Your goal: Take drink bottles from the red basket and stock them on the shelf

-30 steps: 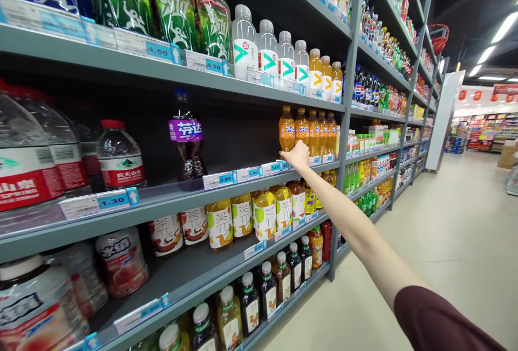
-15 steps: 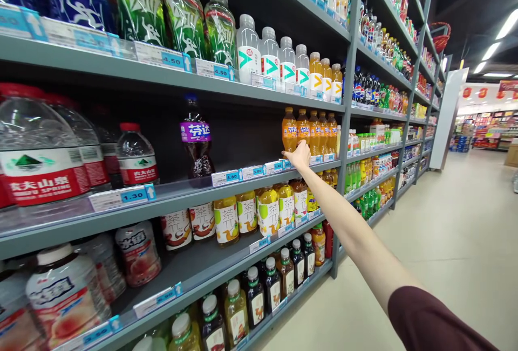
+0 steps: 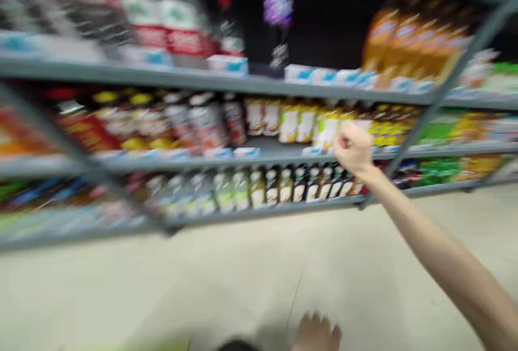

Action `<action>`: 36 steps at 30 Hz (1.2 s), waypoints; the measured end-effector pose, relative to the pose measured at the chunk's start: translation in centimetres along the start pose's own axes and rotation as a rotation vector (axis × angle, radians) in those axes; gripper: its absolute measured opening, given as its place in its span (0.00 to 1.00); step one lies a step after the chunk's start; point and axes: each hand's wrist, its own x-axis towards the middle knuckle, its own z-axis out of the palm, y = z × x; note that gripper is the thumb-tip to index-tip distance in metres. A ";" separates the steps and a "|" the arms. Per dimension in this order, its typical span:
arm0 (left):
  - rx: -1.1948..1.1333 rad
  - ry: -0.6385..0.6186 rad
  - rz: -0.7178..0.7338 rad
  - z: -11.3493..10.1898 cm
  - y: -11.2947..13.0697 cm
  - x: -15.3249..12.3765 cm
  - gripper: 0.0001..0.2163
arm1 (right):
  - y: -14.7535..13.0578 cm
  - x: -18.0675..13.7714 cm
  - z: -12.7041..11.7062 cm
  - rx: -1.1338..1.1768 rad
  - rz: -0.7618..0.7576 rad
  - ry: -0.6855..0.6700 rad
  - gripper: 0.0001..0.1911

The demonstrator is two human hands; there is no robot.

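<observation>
My right hand [image 3: 354,149] is stretched out before the shelves, fingers curled into a loose fist with nothing visible in it. Behind it, the tea drink bottles [image 3: 327,130] line a middle shelf; motion blur hides whether the hand touches any. Above and to the right of that hand stand several orange soda bottles [image 3: 408,38]. A purple-labelled dark soda bottle [image 3: 278,8] is alone to their left on the same shelf. At the bottom edge my left hand [image 3: 318,335] shows partly, low over the floor, its fingers extended and apart with nothing in them.
The grey shelf edge [image 3: 259,85] carries price tags. Red-labelled water bottles [image 3: 182,38] stand at upper left, and dark juice bottles [image 3: 299,184] fill the lowest shelf. A slanting shelf post [image 3: 429,114] rises at right. Pale floor [image 3: 226,270] lies below.
The view has swung down and left and is blurred. My right hand has come off the orange soda bottles, lower now, and closed. My left hand has come into view at the bottom.
</observation>
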 end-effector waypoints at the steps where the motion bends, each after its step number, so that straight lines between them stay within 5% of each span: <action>1: -0.032 0.030 -0.010 0.4 1.1 -1.1 0.20 | -2.1 -2.4 -0.7 0.018 -0.126 -0.082 0.19; 3: 0.137 0.039 0.104 0.1 2.6 -2.4 0.15 | -5.8 -7.1 -2.6 0.033 -0.293 -0.373 0.17; 5: 0.191 -0.065 0.165 -0.6 3.2 -3.0 0.14 | -9.0 -11.8 -4.9 0.074 -0.316 -0.606 0.12; 7: 0.250 -0.040 0.182 -0.9 3.3 -3.8 0.13 | -11.7 -16.5 -7.3 0.179 -0.263 -0.815 0.10; 10: 0.271 0.032 0.264 -0.9 3.0 -6.8 0.12 | -13.9 -23.2 -10.5 0.179 -0.007 -1.119 0.20; 14: 0.094 0.236 0.489 -2.4 -0.3 -15.1 0.11 | -13.3 -30.4 -13.8 0.135 0.416 -1.548 0.33; 16: -0.005 0.344 0.388 -3.9 -3.9 -20.2 0.12 | -12.5 -32.7 -15.1 0.144 0.560 -1.750 0.37; 17: -0.019 0.438 0.187 -4.4 -5.9 -22.7 0.13 | -12.2 -33.5 -15.5 0.155 0.624 -1.830 0.39; 19: -0.013 0.740 -0.398 -5.0 -10.1 -27.2 0.18 | -12.0 -34.1 -16.1 0.198 0.696 -1.875 0.41; 20: 0.008 0.827 -0.563 -4.8 -12.0 -29.0 0.24 | -11.9 -34.2 -16.2 0.208 0.707 -1.841 0.41; 23: 0.017 0.818 -0.788 -2.4 -16.7 -32.4 0.23 | -11.9 -33.7 -15.9 0.174 0.671 -1.645 0.39; 30: -0.059 0.578 -0.802 6.0 -20.5 -30.4 0.06 | -12.9 -33.0 -14.6 0.175 0.613 -1.673 0.35; 36: -0.011 0.525 -0.830 6.1 -21.0 -27.7 0.15 | -15.0 -31.0 -14.2 0.124 0.564 -1.677 0.32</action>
